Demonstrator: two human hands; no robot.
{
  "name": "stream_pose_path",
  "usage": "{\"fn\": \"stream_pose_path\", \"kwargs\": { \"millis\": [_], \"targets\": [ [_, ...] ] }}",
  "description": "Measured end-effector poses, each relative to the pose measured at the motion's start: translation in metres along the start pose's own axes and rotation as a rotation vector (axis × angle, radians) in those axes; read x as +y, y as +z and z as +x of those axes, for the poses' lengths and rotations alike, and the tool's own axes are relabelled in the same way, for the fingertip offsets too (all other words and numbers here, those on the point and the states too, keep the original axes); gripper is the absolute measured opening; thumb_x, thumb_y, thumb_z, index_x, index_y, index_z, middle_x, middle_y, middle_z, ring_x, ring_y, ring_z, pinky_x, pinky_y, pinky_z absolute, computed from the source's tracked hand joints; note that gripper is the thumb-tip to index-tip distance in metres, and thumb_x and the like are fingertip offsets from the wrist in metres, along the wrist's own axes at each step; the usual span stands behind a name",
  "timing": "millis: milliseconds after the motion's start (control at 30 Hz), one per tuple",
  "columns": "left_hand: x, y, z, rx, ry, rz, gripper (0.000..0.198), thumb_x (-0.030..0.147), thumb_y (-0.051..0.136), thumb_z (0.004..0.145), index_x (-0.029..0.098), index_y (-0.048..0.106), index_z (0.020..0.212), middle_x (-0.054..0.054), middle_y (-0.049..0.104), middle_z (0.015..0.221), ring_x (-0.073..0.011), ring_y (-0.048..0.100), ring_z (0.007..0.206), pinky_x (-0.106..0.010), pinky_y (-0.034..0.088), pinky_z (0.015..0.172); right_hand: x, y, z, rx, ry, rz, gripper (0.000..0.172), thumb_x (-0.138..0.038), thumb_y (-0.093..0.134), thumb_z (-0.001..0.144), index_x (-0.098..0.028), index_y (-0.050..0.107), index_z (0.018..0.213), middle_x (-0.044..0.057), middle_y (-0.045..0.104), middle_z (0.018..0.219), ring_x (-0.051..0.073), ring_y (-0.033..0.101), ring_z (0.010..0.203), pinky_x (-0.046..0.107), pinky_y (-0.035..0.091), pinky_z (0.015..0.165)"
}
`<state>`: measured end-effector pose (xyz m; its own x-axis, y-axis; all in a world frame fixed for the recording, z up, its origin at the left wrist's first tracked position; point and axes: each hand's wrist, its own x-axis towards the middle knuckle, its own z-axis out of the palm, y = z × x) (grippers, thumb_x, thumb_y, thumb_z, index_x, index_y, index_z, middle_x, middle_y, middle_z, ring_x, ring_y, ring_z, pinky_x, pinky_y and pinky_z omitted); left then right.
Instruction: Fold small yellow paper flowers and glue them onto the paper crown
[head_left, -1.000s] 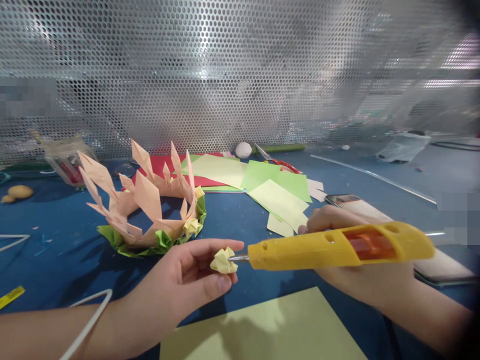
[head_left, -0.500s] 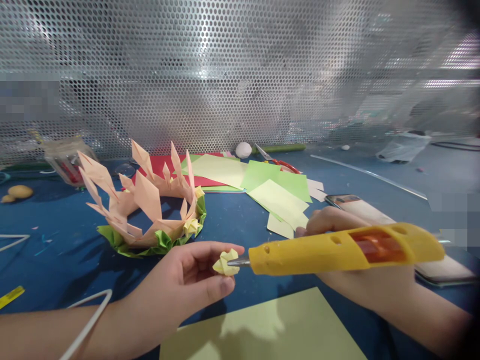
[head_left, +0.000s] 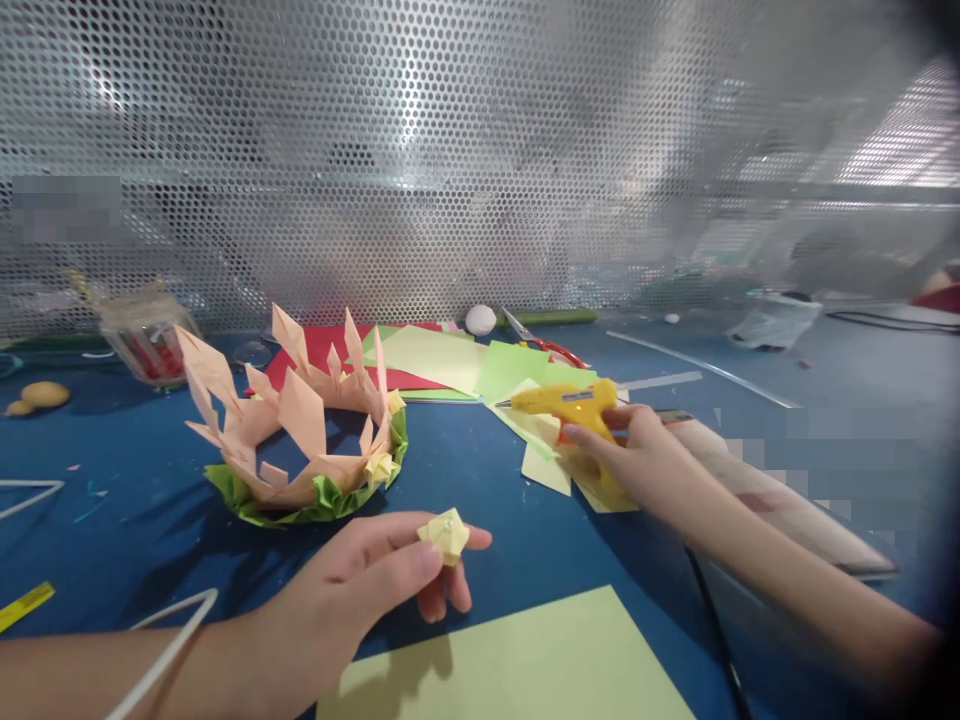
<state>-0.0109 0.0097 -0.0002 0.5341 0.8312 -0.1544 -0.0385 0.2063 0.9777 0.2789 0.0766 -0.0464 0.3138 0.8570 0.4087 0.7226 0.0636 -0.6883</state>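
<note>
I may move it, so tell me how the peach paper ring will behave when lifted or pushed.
The peach paper ring is probably light for its size: folded paper around an open middle. Its tall points look thin, so may bend if gripped. Its wide green base probably resists tipping.

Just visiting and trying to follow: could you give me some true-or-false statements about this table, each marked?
The left grip holds a small yellow folded paper piece. True.
The right grip is on the jar. False: it is on a yellow glue gun.
The glue gun touches the folded paper piece. False: they are apart.
The pink paper crown has green paper along its base. True.
The white round object lies inside the crown. False: it lies outside, near the scissors.
</note>
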Motion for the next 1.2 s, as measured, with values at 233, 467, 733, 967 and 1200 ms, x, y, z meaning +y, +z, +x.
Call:
{"fn": "stream_pose_path", "kwargs": {
  "millis": [233, 467, 733, 967, 1200],
  "targets": [
    [-0.008, -0.003, -0.002, -0.076, 0.054, -0.059, 0.034, 0.051, 0.064, 0.089, 0.023, 0.079, 0.102, -0.001, 0.069, 0.080, -0.0145, 0.054, 0.071, -0.027, 0.044, 0.073, 0.000, 0.000, 0.003, 0.086, -0.068, 0.040, 0.031, -0.036, 0.067, 0.093, -0.016, 0.061, 0.117, 0.008, 0.063, 0.117, 0.025, 0.064, 0.099, 0.046, 0.056, 0.082],
    [0.000, 0.009, -0.020, -0.080, 0.177, 0.122, 0.047, 0.063, 0.058, 0.088, 0.028, 0.074, 0.115, -0.003, 0.068, 0.091, -0.0192, 0.057, 0.083, -0.029, 0.046, 0.081, -0.080, -0.019, -0.056, -0.167, -0.625, 0.381, 0.031, -0.054, 0.068, 0.084, -0.028, 0.057, 0.096, 0.000, 0.060, 0.091, 0.020, 0.062, 0.084, 0.033, 0.055, 0.077],
    [-0.001, 0.012, -0.030, -0.064, 0.232, 0.278, 0.041, 0.056, 0.055, 0.093, 0.031, 0.071, 0.121, -0.005, 0.071, 0.119, -0.0277, 0.059, 0.110, -0.035, 0.043, 0.100, -0.101, -0.019, -0.080, -0.372, -0.669, 0.628, 0.039, -0.052, 0.076, 0.081, -0.030, 0.063, 0.111, 0.004, 0.071, 0.103, 0.020, 0.071, 0.097, 0.025, 0.059, 0.084],
    [0.000, 0.011, -0.025, -0.186, 0.207, 0.146, 0.031, 0.052, 0.057, 0.094, 0.033, 0.073, 0.112, -0.002, 0.069, 0.107, -0.0237, 0.059, 0.108, -0.034, 0.044, 0.098, -0.105, -0.020, -0.083, -0.460, -0.607, 0.772, 0.028, -0.033, 0.080, 0.080, -0.029, 0.073, 0.107, 0.007, 0.077, 0.104, 0.024, 0.074, 0.094, 0.032, 0.061, 0.083],
    [0.001, 0.024, -0.015, -0.179, 0.156, 0.113, 0.047, 0.063, 0.054, 0.089, 0.022, 0.071, 0.104, -0.006, 0.065, 0.100, -0.0255, 0.060, 0.102, -0.040, 0.048, 0.095, -0.104, -0.021, -0.091, -0.481, -0.460, 0.864, 0.030, -0.025, 0.080, 0.078, -0.033, 0.075, 0.107, 0.005, 0.078, 0.101, 0.024, 0.073, 0.091, 0.032, 0.062, 0.077]
  ]
}}
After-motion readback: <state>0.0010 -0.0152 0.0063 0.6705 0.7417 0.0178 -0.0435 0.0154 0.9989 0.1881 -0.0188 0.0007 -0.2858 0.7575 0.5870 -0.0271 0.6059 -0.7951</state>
